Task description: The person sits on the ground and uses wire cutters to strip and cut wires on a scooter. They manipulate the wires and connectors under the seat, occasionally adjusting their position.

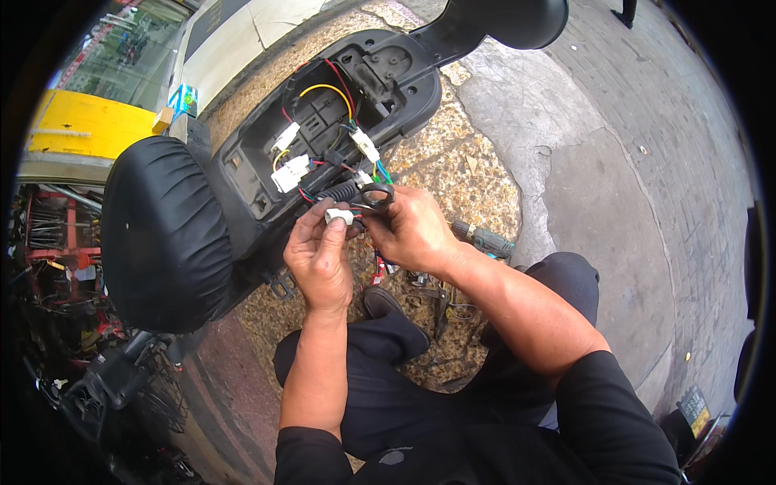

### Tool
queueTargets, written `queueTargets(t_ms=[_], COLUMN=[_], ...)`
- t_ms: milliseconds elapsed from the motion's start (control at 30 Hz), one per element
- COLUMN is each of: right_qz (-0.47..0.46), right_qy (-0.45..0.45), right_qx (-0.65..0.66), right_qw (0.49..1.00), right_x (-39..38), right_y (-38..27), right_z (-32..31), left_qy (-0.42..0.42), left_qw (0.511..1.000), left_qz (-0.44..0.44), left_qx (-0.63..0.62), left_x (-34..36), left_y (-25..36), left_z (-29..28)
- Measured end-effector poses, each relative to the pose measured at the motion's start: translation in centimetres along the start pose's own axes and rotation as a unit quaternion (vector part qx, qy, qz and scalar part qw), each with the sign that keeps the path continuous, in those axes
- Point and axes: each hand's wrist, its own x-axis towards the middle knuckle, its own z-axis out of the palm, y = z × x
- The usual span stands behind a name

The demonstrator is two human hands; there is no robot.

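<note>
Between the thumb and fingers of my left hand [319, 255] is a white plastic wire connector [339, 216] with thin coloured wires. Close beside it, my right hand [416, 230] is closed on a black ring [377, 195] that stands up past the fingers; whether it is a tape roll or a tool's handle I cannot tell. Both hands nearly meet just in front of the open black scooter body [242, 174]. More white connectors lie in its hollow, among them a large one [291, 173] and a long one [365, 145]. Red, yellow, green and blue wires run between them.
A black scooter seat [166, 234] stands at the left, and another black padded part [517, 20] juts out at the far end. A cordless drill [483, 238] and pliers-like tools [441, 311] lie on the stone ground near my legs. Cluttered red shelving [61, 234] is at the far left.
</note>
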Motion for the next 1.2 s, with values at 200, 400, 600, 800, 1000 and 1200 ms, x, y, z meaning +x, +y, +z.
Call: queueTargets(t_ms=[200,400,600,800,1000,1200], right_qz=[-0.027,0.023,0.062,0.018,-0.031,-0.019], right_qy=[-0.010,-0.039,-0.079,-0.067,-0.043,-0.052], right_qx=[0.011,0.095,0.053,0.043,0.030,0.027], right_qw=[1.000,0.994,0.994,0.997,0.998,0.998], right_x=[0.0,-0.1,0.1,0.0,0.0,-0.1], right_y=[-0.4,-0.7,0.0,0.1,0.3,0.8], right_z=[-0.1,-0.4,-0.5,-0.4,-0.4,-0.3], left_qy=[0.000,-0.009,-0.006,-0.029,-0.041,-0.021], left_qw=[0.996,0.995,0.995,0.994,0.992,0.991], left_qz=[0.013,0.041,0.034,0.051,0.059,0.057], left_qx=[0.086,0.091,0.093,0.094,0.107,0.117], left_x=[-0.2,-0.5,-0.4,-0.7,-0.7,-0.6], left_y=[-0.1,0.2,0.5,0.3,0.7,1.0], left_z=[0.6,0.8,0.4,0.8,0.7,0.4])
